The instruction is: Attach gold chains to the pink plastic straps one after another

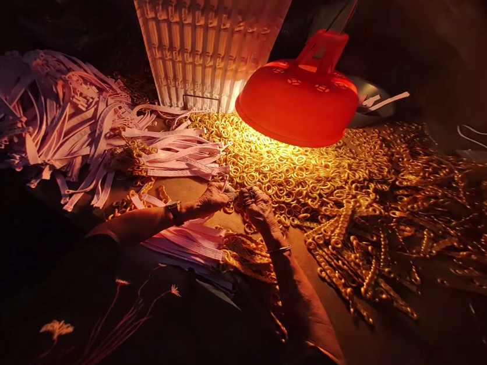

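Note:
My left hand (215, 197) and my right hand (257, 204) almost meet at the near edge of a heap of gold-coloured rings (297, 177). Both have their fingers closed in a pinch. What is between the fingertips is too small and dark to make out. A few rings show just below the fingers. Beside my left hand lies a bundle of pale pink straps (185, 155), its ends close to the fingers. More pink straps (193, 241) lie under my left forearm, joined by gold-coloured chains (248, 253) below my right wrist.
A red lamp (299, 104) hangs low over the rings. Behind stands a ribbed panel (208, 32). A large pile of pink straps (58, 114) fills the left. Gold-coloured linked chains (349, 259) spread on the right. A bowl (378, 104) sits behind the lamp.

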Demonstrator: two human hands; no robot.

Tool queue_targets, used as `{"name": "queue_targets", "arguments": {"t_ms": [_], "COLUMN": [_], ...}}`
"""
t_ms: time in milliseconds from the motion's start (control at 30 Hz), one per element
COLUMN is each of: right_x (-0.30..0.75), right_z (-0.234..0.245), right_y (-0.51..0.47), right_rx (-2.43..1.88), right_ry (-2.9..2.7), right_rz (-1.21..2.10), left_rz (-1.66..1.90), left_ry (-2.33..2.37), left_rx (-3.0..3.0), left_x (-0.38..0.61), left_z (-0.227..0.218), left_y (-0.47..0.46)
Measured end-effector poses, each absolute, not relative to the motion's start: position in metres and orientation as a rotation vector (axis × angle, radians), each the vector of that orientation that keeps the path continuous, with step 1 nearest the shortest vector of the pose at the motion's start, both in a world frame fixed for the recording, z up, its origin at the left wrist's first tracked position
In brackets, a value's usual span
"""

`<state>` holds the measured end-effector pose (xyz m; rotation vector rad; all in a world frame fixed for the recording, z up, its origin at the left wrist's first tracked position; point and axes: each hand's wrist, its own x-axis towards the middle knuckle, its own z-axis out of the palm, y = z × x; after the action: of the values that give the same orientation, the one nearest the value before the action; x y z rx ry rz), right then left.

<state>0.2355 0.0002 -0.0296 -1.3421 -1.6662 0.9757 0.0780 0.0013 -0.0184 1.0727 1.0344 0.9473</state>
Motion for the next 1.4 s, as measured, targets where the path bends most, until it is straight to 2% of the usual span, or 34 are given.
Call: {"name": "queue_targets", "arguments": {"t_ms": [167,233,433,633,733,833,967,1067,1133,1267,1400], "right_x": [0.232,0.231,0.230,0.233,0.229,0.222,0.218,0.230,0.245,0.266,0.256], "right_z": [-0.039,-0.042,-0.052,-0.057,-0.054,-0.051,-0.042,-0.024,-0.007,0.017,0.011], "right_y": [-0.002,-0.001,0.007,0.005,0.000,0.000,0.015,0.033,0.042,0.038,0.014], "right_rx": [-1.303,-1.301,-1.297,-1.200,-1.129,-1.107,-1.191,-1.072,-0.966,-0.970,-1.176], "right_ry": [-1.574,-1.610,-1.875,-2.160,-2.277,-2.241,-1.678,-1.206,-1.014,-1.000,-1.209], "right_rz": [1.084,0.927,0.137,-0.071,-0.018,0.171,0.670,1.062,1.201,1.149,1.084], "left_rz": [0.804,0.818,0.757,0.599,0.576,0.579,0.738,0.845,0.888,0.916,0.928], "left_ry": [1.026,1.043,0.993,1.153,1.188,1.218,1.119,1.024,0.973,0.822,0.809], "left_rx": [1.019,0.999,0.957,0.914,0.877,0.857,0.907,0.873,0.834,0.658,0.584], "left_x": [0.076,0.076,0.070,0.063,0.063,0.066,0.071,0.075,0.077,0.077,0.079], "left_z": [-0.017,-0.015,-0.006,-0.018,-0.023,-0.028,-0.034,-0.034,-0.032,-0.031,-0.021], "left_y": [0.008,0.012,0.021,0.030,0.032,0.030,0.025,0.021,0.019,0.013,0.010]}}
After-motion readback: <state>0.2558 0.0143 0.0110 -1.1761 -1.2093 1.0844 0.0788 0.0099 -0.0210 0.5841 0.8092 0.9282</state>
